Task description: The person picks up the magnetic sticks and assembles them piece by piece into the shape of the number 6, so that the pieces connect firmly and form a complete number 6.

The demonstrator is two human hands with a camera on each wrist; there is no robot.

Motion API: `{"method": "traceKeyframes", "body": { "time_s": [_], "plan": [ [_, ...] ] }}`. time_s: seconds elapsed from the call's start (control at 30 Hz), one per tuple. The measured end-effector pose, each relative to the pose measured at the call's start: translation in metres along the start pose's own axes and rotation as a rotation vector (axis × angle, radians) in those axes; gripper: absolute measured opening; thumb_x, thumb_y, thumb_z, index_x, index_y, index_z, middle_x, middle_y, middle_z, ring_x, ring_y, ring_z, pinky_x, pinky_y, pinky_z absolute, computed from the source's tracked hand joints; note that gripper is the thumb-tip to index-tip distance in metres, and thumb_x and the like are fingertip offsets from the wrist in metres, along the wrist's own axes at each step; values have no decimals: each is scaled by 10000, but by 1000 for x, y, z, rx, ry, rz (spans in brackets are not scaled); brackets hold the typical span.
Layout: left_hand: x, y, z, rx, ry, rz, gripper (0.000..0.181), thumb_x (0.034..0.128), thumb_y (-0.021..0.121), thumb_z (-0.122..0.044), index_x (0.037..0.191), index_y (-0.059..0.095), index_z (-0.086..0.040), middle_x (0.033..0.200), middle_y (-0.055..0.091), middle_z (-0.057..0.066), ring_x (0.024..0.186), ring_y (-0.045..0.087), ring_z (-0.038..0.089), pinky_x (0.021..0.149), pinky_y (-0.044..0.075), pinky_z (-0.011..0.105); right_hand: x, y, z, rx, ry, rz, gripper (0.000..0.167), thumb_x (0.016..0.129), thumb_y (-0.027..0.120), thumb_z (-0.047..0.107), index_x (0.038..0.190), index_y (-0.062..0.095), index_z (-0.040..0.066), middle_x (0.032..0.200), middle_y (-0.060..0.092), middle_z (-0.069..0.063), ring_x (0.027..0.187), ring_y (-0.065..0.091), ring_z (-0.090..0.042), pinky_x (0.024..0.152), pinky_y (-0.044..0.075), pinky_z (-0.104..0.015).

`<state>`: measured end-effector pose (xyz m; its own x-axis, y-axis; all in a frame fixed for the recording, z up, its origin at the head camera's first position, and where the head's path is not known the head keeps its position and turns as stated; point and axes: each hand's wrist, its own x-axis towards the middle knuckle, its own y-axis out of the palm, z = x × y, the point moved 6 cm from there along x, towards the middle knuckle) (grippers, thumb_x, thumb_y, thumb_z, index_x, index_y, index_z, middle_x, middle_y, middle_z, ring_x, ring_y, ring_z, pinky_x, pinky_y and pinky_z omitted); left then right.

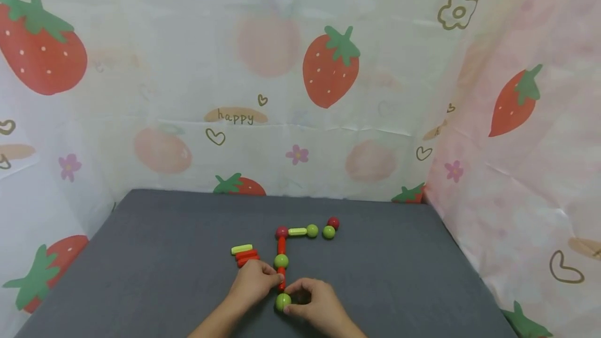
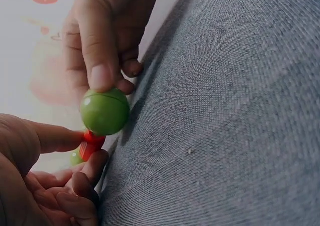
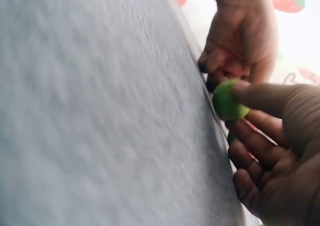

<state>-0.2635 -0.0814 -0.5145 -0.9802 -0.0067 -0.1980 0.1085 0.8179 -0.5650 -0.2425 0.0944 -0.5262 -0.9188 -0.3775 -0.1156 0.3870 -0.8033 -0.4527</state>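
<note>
My left hand [image 1: 253, 281] pinches the lower red rod [image 1: 281, 279] between thumb and finger; the same red rod [image 2: 92, 146] shows in the left wrist view. At its near end sits a green ball [image 1: 283, 302], which my right hand [image 1: 320, 304] grips with thumb and fingers. In the right wrist view the green ball [image 3: 229, 101] lies between the right hand's thumb and fingers. Above the rod come another green ball [image 1: 281, 261], a red rod [image 1: 281, 245] and a red ball [image 1: 281, 232] in a line. A yellow-green rod [image 1: 298, 232] runs right from there to a green ball [image 1: 312, 231].
Left of the line lie a yellow-green rod [image 1: 241, 249] and red rods [image 1: 247, 255], close together. A loose red ball [image 1: 333, 222] and green ball [image 1: 328, 232] lie at the right on the grey cloth [image 1: 399, 265]. A strawberry-print curtain [image 1: 300, 134] stands behind.
</note>
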Motion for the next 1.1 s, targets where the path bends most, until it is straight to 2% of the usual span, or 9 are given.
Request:
{"method": "traceKeyframes", "body": {
  "time_s": [0.3, 0.53, 0.83, 1.0, 1.1],
  "plan": [
    [1, 1, 0, -6, -3, -4, 136, 859, 813, -255, 774, 786, -152, 727, 651, -55, 636, 524, 138, 555, 392, 292, 1, 4, -2, -38, 7, -23, 259, 781, 902, 269, 1002, 769, 252, 968, 695, 80, 871, 600, -149, 742, 475, -353],
    [2, 2, 0, -12, 22, 4, 130, 858, 816, -252, 788, 789, -147, 728, 645, -56, 634, 518, 137, 554, 388, 288, 1, 3, 2, -86, 13, -80, 253, 785, 896, 291, 994, 760, 247, 914, 662, 59, 821, 576, -137, 701, 471, -320],
    [3, 2, 0, -3, 17, -7, 144, 851, 824, -267, 784, 778, -147, 742, 653, -45, 645, 524, 143, 562, 394, 288, 2, 2, 1, -103, 31, -94, 258, 784, 896, 290, 994, 756, 236, 890, 654, 54, 790, 572, -131, 681, 472, -315],
    [2, -1, -1, -1, 38, 3, 118, 854, 815, -240, 820, 783, -132, 784, 679, -42, 675, 547, 139, 585, 426, 291, 2, 3, -1, -101, 20, -95, 259, 784, 896, 299, 996, 756, 246, 897, 656, 63, 794, 575, -129, 685, 475, -315],
    [0, -6, -2, 15, 77, 10, 112, 857, 808, -231, 845, 787, -122, 808, 696, -44, 695, 561, 130, 603, 449, 294, 2, 3, -1, -100, 19, -92, 259, 785, 895, 308, 996, 756, 251, 894, 654, 65, 795, 569, -134, 686, 464, -314]
  ]
}}
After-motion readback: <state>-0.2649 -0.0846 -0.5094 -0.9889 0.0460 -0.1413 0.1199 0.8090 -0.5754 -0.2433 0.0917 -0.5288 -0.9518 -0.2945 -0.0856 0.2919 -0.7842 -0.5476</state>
